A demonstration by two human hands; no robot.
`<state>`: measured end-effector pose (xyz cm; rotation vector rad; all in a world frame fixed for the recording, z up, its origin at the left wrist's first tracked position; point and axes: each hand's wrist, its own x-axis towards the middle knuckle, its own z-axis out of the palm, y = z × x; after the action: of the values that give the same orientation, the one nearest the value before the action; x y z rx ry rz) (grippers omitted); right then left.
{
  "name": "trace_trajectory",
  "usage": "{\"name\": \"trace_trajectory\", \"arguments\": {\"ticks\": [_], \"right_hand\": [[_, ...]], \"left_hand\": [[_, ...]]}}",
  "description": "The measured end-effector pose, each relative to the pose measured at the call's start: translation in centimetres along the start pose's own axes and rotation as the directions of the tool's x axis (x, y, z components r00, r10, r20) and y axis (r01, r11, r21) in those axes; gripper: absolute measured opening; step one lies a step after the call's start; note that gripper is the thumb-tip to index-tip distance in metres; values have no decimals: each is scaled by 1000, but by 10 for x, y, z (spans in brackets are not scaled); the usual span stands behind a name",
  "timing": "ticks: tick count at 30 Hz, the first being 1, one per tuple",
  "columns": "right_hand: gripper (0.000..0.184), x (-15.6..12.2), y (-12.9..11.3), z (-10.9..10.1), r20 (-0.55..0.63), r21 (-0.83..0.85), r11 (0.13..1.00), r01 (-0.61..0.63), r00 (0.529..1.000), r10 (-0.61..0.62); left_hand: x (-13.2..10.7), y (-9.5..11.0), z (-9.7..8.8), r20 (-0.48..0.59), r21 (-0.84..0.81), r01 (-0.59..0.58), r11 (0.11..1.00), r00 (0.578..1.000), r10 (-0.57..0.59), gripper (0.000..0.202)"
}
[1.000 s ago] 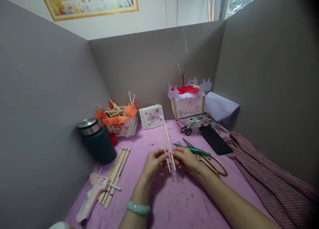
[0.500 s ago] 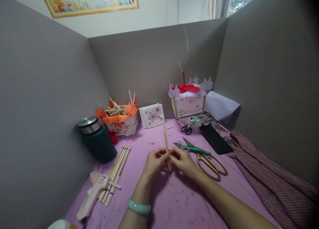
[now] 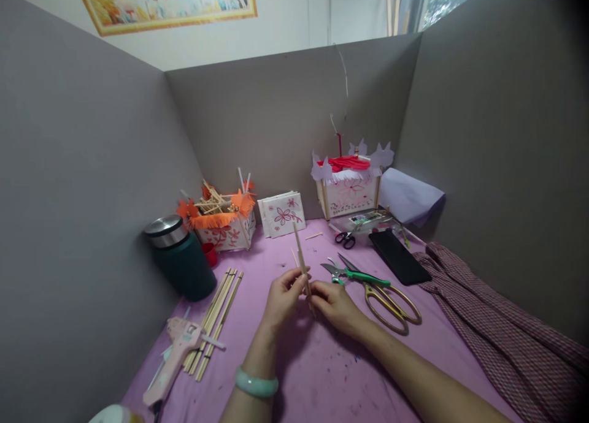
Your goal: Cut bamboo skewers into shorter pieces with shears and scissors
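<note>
Several thin wooden sticks, bunched together and of uneven length, stand tilted between my hands over the purple cloth. My left hand pinches them partway up from the left. Lower down, my right hand closes its fingers on the same sticks from the right. Pruning shears with green handles and large gold-handled scissors lie just right of my right hand. Left of my hands are banded bundles of sticks, with a pink glue gun partly over them.
A dark green flask stands left, beside an orange-fringed box of sticks. White flower-drawn panels lean at the back near a purple-fringed box. A black phone and checked cloth lie right. Grey partitions enclose the table.
The sticks have tipped leftward at the top. My left hand has slid a little higher on them, while my right hand has dropped slightly lower.
</note>
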<state>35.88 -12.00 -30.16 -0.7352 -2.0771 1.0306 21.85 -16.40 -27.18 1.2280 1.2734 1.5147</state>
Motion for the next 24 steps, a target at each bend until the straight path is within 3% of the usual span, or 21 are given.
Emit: {"name": "trace_trajectory", "arguments": {"ticks": [4, 12, 18, 24], "right_hand": [[15, -1, -4, 2, 90, 7, 998, 58, 994, -58], [16, -6, -1, 8, 88, -359, 929, 85, 994, -57], [16, -5, -3, 8, 140, -358, 931, 68, 990, -18], [13, -6, -3, 12, 96, -331, 942, 48, 995, -16]], "left_hand": [[-4, 7, 0, 54, -80, -31, 996, 998, 35, 35], [-2, 6, 3, -80, -37, -3, 999, 997, 0, 33], [-5, 9, 3, 3, -45, -16, 999, 1000, 16, 31], [-6, 7, 4, 22, -58, 7, 998, 1000, -5, 24]]}}
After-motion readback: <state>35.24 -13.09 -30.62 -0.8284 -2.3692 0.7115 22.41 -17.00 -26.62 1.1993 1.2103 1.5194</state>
